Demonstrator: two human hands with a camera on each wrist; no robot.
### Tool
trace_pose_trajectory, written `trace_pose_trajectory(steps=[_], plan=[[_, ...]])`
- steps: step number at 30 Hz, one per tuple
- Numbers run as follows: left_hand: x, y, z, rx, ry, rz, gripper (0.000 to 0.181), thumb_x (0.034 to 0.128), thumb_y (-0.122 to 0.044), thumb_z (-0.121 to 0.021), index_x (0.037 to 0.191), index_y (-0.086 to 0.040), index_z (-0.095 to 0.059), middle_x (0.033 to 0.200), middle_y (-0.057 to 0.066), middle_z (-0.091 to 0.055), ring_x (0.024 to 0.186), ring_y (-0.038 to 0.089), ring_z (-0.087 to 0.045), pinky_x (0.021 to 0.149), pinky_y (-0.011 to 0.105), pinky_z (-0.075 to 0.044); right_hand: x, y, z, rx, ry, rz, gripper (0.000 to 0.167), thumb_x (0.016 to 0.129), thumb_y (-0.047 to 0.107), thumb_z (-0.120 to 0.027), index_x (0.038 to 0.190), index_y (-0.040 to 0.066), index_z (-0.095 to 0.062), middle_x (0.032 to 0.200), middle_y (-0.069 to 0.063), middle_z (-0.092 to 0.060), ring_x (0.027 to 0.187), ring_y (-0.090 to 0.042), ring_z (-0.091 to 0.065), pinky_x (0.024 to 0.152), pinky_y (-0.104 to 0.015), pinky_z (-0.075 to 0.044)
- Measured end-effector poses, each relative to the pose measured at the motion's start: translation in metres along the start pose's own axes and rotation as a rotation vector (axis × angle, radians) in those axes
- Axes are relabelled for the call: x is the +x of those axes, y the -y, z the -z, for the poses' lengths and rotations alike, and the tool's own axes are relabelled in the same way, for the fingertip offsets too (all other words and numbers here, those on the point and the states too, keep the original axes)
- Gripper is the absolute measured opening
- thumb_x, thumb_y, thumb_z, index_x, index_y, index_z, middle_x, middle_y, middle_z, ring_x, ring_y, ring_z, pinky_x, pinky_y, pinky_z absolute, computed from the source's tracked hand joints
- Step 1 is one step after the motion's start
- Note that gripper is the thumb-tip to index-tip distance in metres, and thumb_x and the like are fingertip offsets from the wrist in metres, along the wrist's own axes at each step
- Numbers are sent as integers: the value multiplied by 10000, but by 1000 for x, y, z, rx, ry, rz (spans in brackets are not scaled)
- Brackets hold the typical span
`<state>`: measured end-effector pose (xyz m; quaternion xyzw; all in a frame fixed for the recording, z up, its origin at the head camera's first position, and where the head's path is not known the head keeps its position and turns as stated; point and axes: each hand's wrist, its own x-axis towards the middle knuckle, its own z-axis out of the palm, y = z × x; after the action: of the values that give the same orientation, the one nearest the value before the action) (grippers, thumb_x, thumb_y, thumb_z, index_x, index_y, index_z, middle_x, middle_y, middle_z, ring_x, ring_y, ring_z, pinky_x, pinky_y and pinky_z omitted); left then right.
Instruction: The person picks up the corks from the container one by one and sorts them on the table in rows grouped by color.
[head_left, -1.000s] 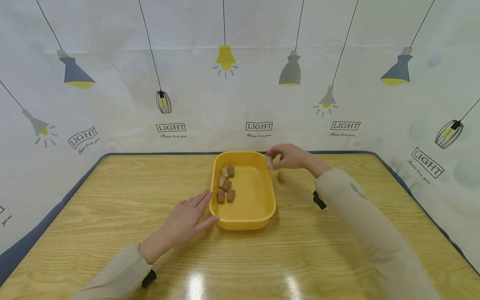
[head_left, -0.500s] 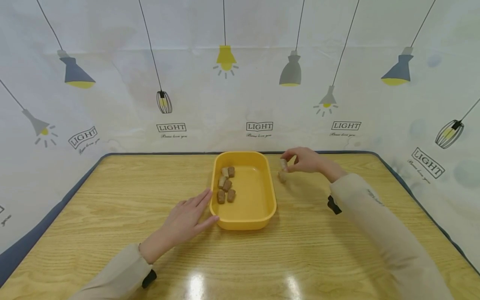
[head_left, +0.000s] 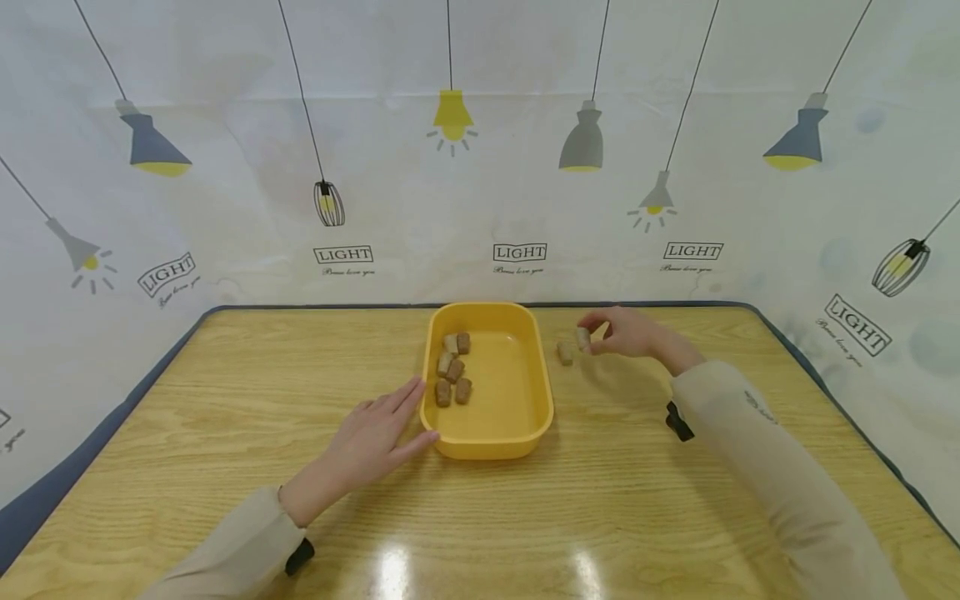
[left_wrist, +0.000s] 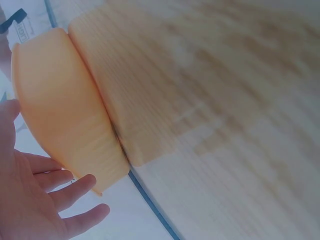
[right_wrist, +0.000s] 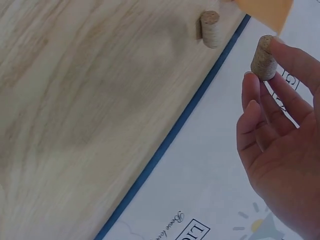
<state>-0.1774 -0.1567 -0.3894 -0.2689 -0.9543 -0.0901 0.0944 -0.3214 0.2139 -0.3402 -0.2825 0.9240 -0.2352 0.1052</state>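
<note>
The worktop (head_left: 225, 392) is pale yellow-brown wood with streaky grain, spreading out around both grips. On it, between the left grip (head_left: 367, 442) and the right grip (head_left: 628, 333), stands a yellow tray (head_left: 487, 450), its side touching the left grip. One loose cork (head_left: 565, 353) lies between tray and right grip, near the latter. Bright glare (head_left: 392, 571) shows on the wood, nearer the person than either grip.

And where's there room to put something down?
Bare table lies left of the yellow tray, beyond the left hand, and in front of the tray, between the sleeves. The tray's right half is free. Crowded: its left side, with six corks, and around the loose cork and right hand holding another.
</note>
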Motion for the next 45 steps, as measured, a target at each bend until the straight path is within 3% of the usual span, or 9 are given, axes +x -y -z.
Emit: trace_pose_trajectory(steps=[13, 21, 28, 45], plan=[[1, 0, 0, 0, -17, -1, 723, 872, -542, -399, 1354, -8, -325, 1376, 122, -319, 1108, 321, -451, 845, 513, -364, -3, -23, -17, 2, -73, -4, 425, 805, 101, -619, 1180, -63, -503, 1074, -193, -543, 956, -364, -505, 785, -430, -415], [0, 0, -1, -2, -13, 3, 730, 870, -551, -392, 1356, -10, -324, 1377, 119, -317, 1113, 321, -446, 853, 518, -355, -3, -29, -26, 9, -102, -36, 429, 818, 96, -599, 1198, -69, -489, 1092, -215, -526, 853, -290, -529, 719, -409, -432], [0, 0, -1, -3, -4, 5, 733, 872, -556, -381, 1359, -12, -317, 1381, 118, -310, 1115, 323, -443, 856, 519, -353, -2, -36, -34, 36, -133, -18, 431, 806, 58, -606, 1183, -108, -478, 1093, -259, -517, 896, -356, -523, 747, -436, -426], [0, 0, 0, -29, -20, -1, 715, 876, -545, -385, 1359, -21, -323, 1373, 119, -327, 1111, 319, -447, 848, 519, -357, 5, -45, -43, 32, -140, -21, 404, 803, 42, -589, 1158, -124, -488, 1069, -271, -526, 917, -378, -519, 769, -457, -418]])
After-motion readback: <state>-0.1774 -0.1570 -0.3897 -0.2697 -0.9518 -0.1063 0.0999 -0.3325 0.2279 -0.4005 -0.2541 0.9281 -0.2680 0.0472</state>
